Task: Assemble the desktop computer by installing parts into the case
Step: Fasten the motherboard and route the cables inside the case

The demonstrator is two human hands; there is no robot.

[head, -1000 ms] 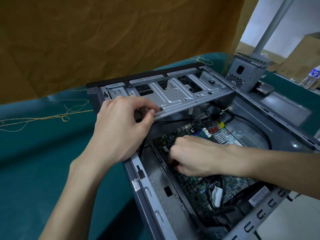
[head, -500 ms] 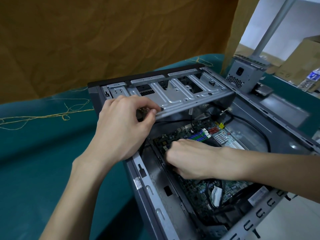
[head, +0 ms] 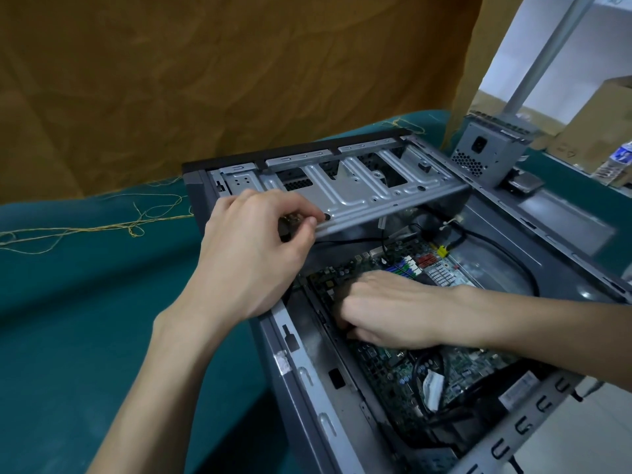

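An open grey computer case [head: 301,381] lies on its side on a teal cloth. Its silver drive cage [head: 355,196] is swung up at the far end. My left hand [head: 253,254] pinches a small dark part at the cage's near left corner, thumb against fingertips. A green motherboard [head: 403,367] sits in the case floor, with coloured connectors [head: 413,265] at its far side. My right hand [head: 386,309] reaches in from the right, its curled fingers down on the board's left edge. What those fingers hold is hidden. A black cable [head: 506,261] loops across the case.
A grey power supply [head: 485,148] stands behind the case at the far right, with a small dark part beside it. Yellow thread [head: 102,227] lies on the teal cloth [head: 85,319] at left. A brown cloth hangs behind. A cardboard box and a water bottle [head: 619,159] sit far right.
My right hand has shifted slightly towards the far left along the motherboard's edge. My left hand stays at the drive cage corner.
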